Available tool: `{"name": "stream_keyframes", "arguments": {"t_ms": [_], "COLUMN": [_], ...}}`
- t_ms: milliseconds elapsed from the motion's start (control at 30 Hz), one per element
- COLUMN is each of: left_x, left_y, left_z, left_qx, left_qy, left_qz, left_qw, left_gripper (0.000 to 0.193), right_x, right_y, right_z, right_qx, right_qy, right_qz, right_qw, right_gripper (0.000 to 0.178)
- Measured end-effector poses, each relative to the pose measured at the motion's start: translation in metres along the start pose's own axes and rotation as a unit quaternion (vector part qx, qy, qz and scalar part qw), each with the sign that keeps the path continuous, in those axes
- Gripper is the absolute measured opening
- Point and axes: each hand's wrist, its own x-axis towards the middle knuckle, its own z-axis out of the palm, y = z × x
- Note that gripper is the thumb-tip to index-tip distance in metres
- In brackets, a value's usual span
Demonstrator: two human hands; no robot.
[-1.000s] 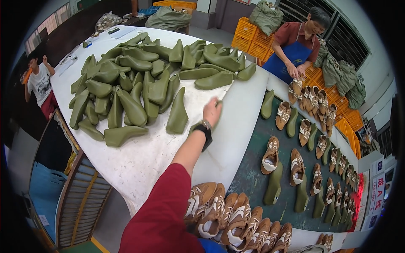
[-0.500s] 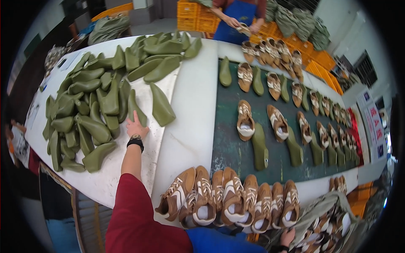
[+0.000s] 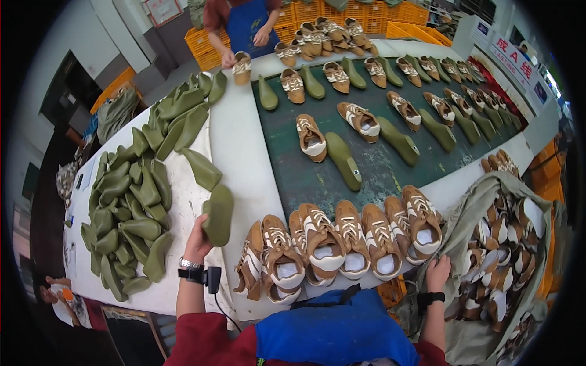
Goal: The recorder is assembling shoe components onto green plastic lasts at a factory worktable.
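Observation:
My left hand (image 3: 196, 245) is closed around a green shoe last (image 3: 218, 215), lifted at the right side of a heap of similar lasts (image 3: 129, 210). Another loose last (image 3: 202, 169) lies just beyond it on the pale table. At the lower right, my right hand (image 3: 438, 274) has its fingers curled at the rim of a grey-green cloth sack (image 3: 467, 207) full of brown-and-white shoe uppers (image 3: 497, 268). Between my hands stands a row of brown sneaker uppers (image 3: 346, 235) with white stripes and laces, along the near table edge.
A dark green belt (image 3: 293, 177) carries rows of uppers paired with lasts, such as a green last (image 3: 343, 161). Across the table a person in a blue apron (image 3: 247, 27) holds an upper (image 3: 242, 67). More uppers (image 3: 329, 36) are piled there, before orange crates (image 3: 299, 12).
My left hand has taken a last from beside the heap and drawn it nearer. My view has turned right. The person opposite has lowered an upper to the table edge.

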Motion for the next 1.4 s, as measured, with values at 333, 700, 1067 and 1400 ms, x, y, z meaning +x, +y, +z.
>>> {"name": "stream_keyframes", "arguments": {"t_ms": [333,700,1067,1400], "left_x": [0.162,0.208,0.181,-0.022], "left_y": [-0.062,-0.122,-0.084,-0.098], "left_z": [0.135,0.184,0.164,0.301], "left_qx": [0.150,0.783,0.800,0.629], "left_qy": [-0.035,0.028,-0.041,-0.230], "left_qz": [-0.076,0.030,0.004,0.314], "left_qw": [0.985,0.620,0.599,0.673], "left_gripper": [0.069,0.055,0.069,0.057], "right_x": [-0.017,-0.023,-0.001,0.030], "right_y": [0.005,0.014,-0.013,-0.087], "right_z": [0.008,0.016,-0.122,-0.086], "right_qx": [0.082,0.074,0.300,0.177], "right_qy": [0.067,0.098,0.028,-0.052], "right_qz": [0.002,0.004,-0.060,-0.235], "right_qw": [0.994,0.992,0.952,0.954], "right_gripper": [0.022,0.024,0.050,0.034]}}
